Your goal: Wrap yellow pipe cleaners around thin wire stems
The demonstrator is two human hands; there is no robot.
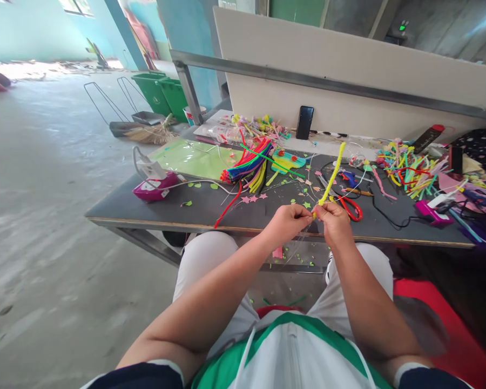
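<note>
A yellow pipe cleaner (332, 175) stands up from between my hands, above the table's front edge. My right hand (335, 220) pinches it near its lower end. My left hand (291, 220) has thumb and finger closed on the same lower end, right beside the right fingertips. Red-handled scissors (351, 209) lie on the table just beyond my right hand. A bundle of coloured pipe cleaners (253, 162) lies ahead and to the left, and a single red pipe cleaner (228, 206) reaches toward the front edge.
A magenta device (156, 186) with a white plug stands at the table's left, another magenta device (432, 213) at the right. A phone (304, 122) leans against the white board (348, 65). Finished pipe-cleaner pieces (413, 165) pile up at the right. Pink paper stars (254, 199) and scraps are scattered about.
</note>
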